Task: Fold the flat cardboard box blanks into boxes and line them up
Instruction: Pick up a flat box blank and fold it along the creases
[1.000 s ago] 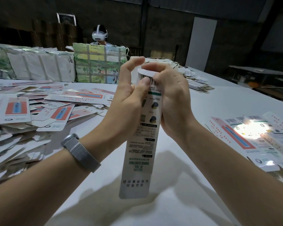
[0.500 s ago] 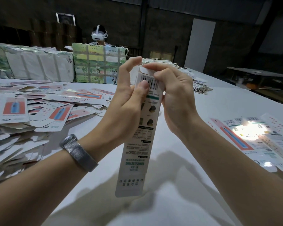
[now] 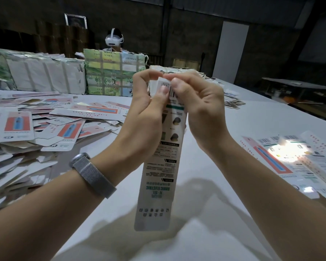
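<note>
A long, narrow white box [image 3: 158,185] with printed text and a barcode is held upright above the table, its lower end hanging free. My left hand [image 3: 145,117] grips its upper part from the left, thumb on the barcode face. My right hand [image 3: 201,110] holds the top from the right, its fingertips pressing the small end flap [image 3: 163,81] down. A heap of flat blanks [image 3: 45,129] with red and blue print lies to the left. Several folded boxes [image 3: 299,161] lie side by side at the right under a bright light spot.
The white table [image 3: 205,232] runs from me to the far wall. Wrapped bundles [image 3: 45,74] and a green printed bundle [image 3: 113,74] stand at the back left, another stack of blanks [image 3: 231,102] at the back right. A person with a white headset [image 3: 114,39] sits behind the bundles.
The end flap stood up a second ago; my right fingertips have since pushed it down over the box's top. My left thumb slid up onto the barcode. The box stays upright.
</note>
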Available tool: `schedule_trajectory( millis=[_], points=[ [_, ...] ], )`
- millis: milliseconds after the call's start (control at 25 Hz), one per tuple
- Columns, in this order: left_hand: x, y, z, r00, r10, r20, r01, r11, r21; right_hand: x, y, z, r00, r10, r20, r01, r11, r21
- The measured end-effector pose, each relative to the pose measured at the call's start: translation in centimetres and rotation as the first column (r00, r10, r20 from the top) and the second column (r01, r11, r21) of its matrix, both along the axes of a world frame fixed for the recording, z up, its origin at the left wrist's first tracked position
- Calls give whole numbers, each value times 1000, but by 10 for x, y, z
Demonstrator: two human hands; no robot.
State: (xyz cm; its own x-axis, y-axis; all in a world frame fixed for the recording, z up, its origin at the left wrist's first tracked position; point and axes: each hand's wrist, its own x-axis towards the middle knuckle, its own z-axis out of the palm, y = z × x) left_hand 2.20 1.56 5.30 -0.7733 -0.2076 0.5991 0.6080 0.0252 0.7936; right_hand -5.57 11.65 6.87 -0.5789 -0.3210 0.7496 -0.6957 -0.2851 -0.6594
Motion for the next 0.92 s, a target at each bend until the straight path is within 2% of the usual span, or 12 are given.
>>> schedule_trajectory(
  millis=[280, 360, 400, 520, 560, 640, 760, 840, 920],
  points=[
    [-1, 2, -1, 998, 47, -31, -47, 999, -11, 0, -3, -2, 1000, 19, 12, -19, 1000, -5],
    [-2, 2, 0, 998, 61, -23, -61, 998, -13, 3, -5, -3, 999, -47, -21, 48, 999, 26],
    [-2, 2, 1, 998, 64, -17, -63, 998, 7, 5, -5, -3, 989, -129, -75, 133, 990, 47],
    [-4, 4, 7, 999, 30, 37, -35, 988, 151, 9, -5, 0, 852, -405, -331, 452, 888, 78],
    [-4, 5, 9, 998, 12, 67, -25, 981, 193, 12, -5, 2, 823, -435, -364, 502, 857, 112],
    [-5, 4, 13, 992, -59, 114, 27, 964, 265, 17, -5, 8, 824, -449, -346, 543, 801, 252],
    [-5, 2, 14, 956, -261, 135, 203, 919, 339, 18, 2, 16, 778, -456, -433, 621, 660, 422],
    [-7, -2, 11, 945, -286, 161, 225, 921, 317, 17, 7, 19, 753, -447, -482, 651, 610, 452],
    [-13, -4, 5, 951, -192, 243, 150, 972, 182, 9, 15, 23, 761, -449, -468, 644, 607, 465]
  ],
)
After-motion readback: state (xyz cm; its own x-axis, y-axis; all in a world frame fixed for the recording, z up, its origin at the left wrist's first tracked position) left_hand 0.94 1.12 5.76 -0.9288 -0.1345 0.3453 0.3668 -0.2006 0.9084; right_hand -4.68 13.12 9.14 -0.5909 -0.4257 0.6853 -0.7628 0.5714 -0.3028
